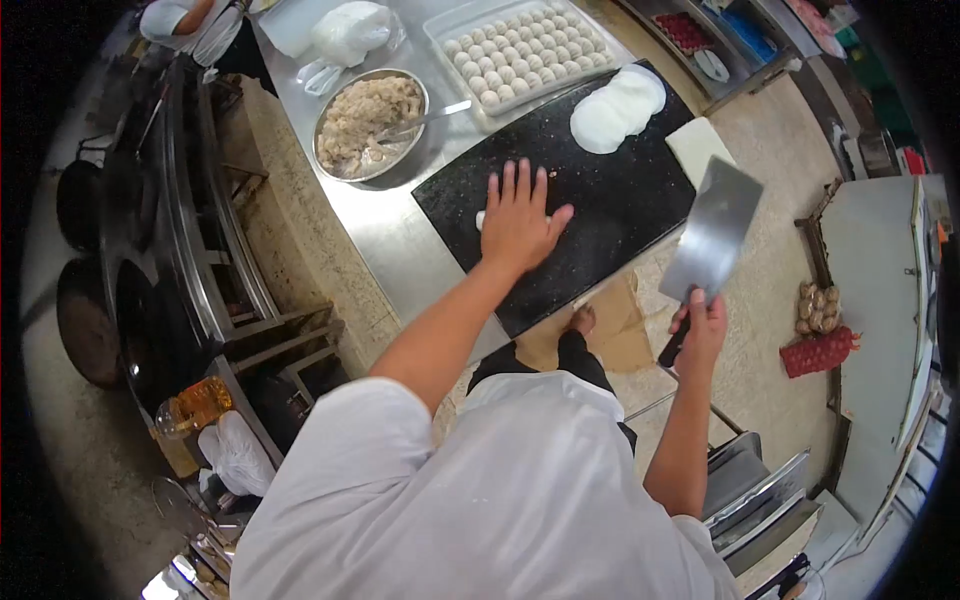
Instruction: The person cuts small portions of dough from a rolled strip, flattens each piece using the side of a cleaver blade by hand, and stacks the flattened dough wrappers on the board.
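My left hand (517, 228) lies palm down on a black board (590, 215), fingers stretched out. A bit of white dough (480, 220) peeks out at its left edge; the rest is hidden under the palm. Gripped by its dark handle in my right hand (702, 335) is a cleaver (718, 225), its broad blade raised past the board's right edge. Thin round white wrappers (605, 115) overlap at the board's far right. Beyond the board stands a clear tray (440, 38) with rows of white dough balls (520, 55).
A metal bowl (420, 150) of pale minced filling (365, 115) with a spoon (425, 120) stands left of the board. Behind it sits a white plastic bag (350, 35). Woks (90, 320) line the left. Another person (195, 30) stands at far left.
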Available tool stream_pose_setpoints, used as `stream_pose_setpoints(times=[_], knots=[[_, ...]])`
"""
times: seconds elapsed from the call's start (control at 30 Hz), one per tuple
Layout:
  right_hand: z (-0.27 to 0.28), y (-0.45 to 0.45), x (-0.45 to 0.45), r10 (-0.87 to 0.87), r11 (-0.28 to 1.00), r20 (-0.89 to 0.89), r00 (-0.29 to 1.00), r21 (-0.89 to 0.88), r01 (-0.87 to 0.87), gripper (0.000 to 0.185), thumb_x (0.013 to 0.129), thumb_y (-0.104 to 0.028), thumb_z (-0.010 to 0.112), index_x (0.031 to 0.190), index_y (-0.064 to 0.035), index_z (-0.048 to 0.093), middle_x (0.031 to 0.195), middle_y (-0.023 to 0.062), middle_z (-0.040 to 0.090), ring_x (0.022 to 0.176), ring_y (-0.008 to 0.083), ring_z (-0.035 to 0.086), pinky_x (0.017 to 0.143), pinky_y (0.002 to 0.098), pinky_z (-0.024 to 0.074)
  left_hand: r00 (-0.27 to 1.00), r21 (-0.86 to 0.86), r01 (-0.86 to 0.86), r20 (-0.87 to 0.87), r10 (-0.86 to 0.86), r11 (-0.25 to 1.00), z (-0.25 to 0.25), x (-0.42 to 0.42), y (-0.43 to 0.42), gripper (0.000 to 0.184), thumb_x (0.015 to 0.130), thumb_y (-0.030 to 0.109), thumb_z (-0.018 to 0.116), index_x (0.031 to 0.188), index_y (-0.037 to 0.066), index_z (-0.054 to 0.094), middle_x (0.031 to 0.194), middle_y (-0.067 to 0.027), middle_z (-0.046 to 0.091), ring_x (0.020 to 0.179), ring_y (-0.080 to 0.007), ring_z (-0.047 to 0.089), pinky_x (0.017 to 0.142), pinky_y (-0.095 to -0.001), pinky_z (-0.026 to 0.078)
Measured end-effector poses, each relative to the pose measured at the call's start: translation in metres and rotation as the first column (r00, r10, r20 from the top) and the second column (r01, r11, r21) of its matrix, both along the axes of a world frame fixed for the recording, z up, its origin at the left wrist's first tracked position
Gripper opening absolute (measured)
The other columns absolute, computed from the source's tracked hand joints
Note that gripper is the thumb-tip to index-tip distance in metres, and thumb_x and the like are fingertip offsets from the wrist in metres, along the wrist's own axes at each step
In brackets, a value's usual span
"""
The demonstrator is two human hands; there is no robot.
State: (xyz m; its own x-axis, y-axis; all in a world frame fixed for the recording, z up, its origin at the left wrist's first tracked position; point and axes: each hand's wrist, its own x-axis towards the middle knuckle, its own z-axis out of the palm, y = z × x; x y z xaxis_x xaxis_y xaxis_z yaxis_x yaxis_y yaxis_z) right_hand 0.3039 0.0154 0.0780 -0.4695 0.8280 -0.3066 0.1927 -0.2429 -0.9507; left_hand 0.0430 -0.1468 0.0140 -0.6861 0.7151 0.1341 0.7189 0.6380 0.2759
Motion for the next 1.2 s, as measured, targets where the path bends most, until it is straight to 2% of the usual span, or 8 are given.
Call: stream_pose_setpoints(times=[0.2, 0.33, 0.4, 0.53, 0.7, 0.8, 0.97, 1.2], knots=[[0.034, 0.083, -0.013, 0.038, 0.978, -0.368, 0.929, 0.203, 0.040, 0.021, 0.104, -0.027, 0.062, 0.107, -0.0063, 0.059, 0.074, 0.0002, 0.055, 0.061, 0.0106, 0.056, 0.055, 0.0248, 0.0471, 0.996, -0.077, 0.070, 0.052, -0.066, 0.995, 0.011, 0.106, -0.080, 0.068, 0.100, 0.052, 0.054, 0.154, 0.011, 0.045, 0.161, -0.0262, 0.032, 0.148, -0.0527, 0.027, 0.120, -0.0638, 0.018], [-0.029, 0.135, -0.059, 0.042, 0.999, -0.220, 0.975, 0.025, -0.037, 0.026, 0.104, -0.032, 0.061, 0.107, -0.0053, 0.059, 0.074, 0.0013, 0.057, 0.062, 0.0112, 0.057, 0.054, 0.0267, 0.0478, 0.998, -0.159, 0.056, 0.017, -0.054, 0.986, 0.014, 0.067, -0.043, 0.065, 0.100, 0.054, 0.051, 0.154, 0.019, 0.046, 0.163, -0.0262, 0.029, 0.148, -0.0531, 0.026, 0.119, -0.0657, 0.018], [-0.061, 0.146, -0.073, 0.149, 0.952, 0.097, 0.984, -0.282, -0.117, 0.024, 0.103, -0.030, 0.060, 0.101, -0.0069, 0.057, 0.072, 0.0013, 0.055, 0.057, 0.0118, 0.056, 0.050, 0.0283, 0.0463, 0.993, -0.254, -0.114, -0.055, 0.103, 0.960, 0.023, 0.024, -0.002, 0.062, 0.101, 0.057, 0.048, 0.154, 0.024, 0.047, 0.163, -0.0259, 0.028, 0.148, -0.0519, 0.027, 0.119, -0.0661, 0.019], [-0.047, 0.130, -0.063, 0.145, 0.941, 0.074, 0.987, -0.319, -0.114, 0.022, 0.103, -0.029, 0.059, 0.095, -0.0092, 0.055, 0.068, 0.0000, 0.054, 0.051, 0.0108, 0.051, 0.045, 0.0279, 0.0428, 0.911, -0.096, -0.412, -0.058, 0.408, 0.906, 0.003, -0.015, 0.028, 0.065, 0.102, 0.057, 0.045, 0.154, 0.018, 0.046, 0.161, -0.0264, 0.032, 0.147, -0.0507, 0.030, 0.118, -0.0663, 0.019], [-0.039, 0.136, -0.047, 0.165, 0.976, -0.230, 0.959, -0.101, -0.192, 0.034, 0.100, -0.039, 0.066, 0.089, -0.0090, 0.057, 0.067, 0.0004, 0.053, 0.052, 0.0103, 0.051, 0.049, 0.0263, 0.0434, 0.964, -0.103, -0.266, -0.058, 0.261, 0.959, -0.001, 0.063, -0.017, 0.069, 0.101, 0.045, 0.054, 0.153, 0.003, 0.041, 0.158, -0.0277, 0.036, 0.148, -0.0463, 0.032, 0.122, -0.0604, 0.016], [-0.058, 0.145, -0.064, 0.106, 0.977, -0.114, 0.988, -0.173, -0.125, 0.033, 0.101, -0.039, 0.065, 0.090, -0.0090, 0.056, 0.068, 0.0011, 0.053, 0.052, 0.0116, 0.052, 0.049, 0.0274, 0.0441, 0.997, -0.080, -0.061, 0.037, 0.065, 0.995, 0.010, 0.088, -0.059, 0.067, 0.098, 0.038, 0.060, 0.152, 0.002, 0.043, 0.157, -0.0276, 0.038, 0.148, -0.0455, 0.031, 0.122, -0.0586, 0.020], [-0.069, 0.118, -0.052, 0.108, 0.940, 0.071, 0.992, -0.333, -0.079, 0.022, 0.103, -0.031, 0.060, 0.099, -0.0105, 0.052, 0.071, 0.0013, 0.053, 0.052, 0.0131, 0.051, 0.048, 0.0300, 0.0452, 0.960, 0.047, -0.180, 0.226, 0.165, 0.983, 0.030, 0.026, -0.102, 0.035, 0.084, 0.032, 0.080, 0.107, 0.008, 0.072, 0.108, -0.0098, 0.067, 0.110, -0.0353, 0.061, 0.093, -0.0485, 0.049], [-0.037, -0.022, -0.023, 0.194, 0.946, 0.097, 0.976, -0.280, -0.161, 0.015, 0.101, -0.023, 0.062, 0.096, -0.0112, 0.054, 0.071, 0.0005, 0.055, 0.052, 0.0114, 0.053, 0.049, 0.0269, 0.0464, 0.932, 0.389, -0.289, 0.323, 0.164, 0.875, 0.022, -0.036, -0.106, 0.034, 0.080, 0.021, 0.085, 0.104, 0.002, 0.070, 0.098, -0.0147, 0.064, 0.086, -0.0361, 0.065, 0.078, -0.0423, 0.053]])
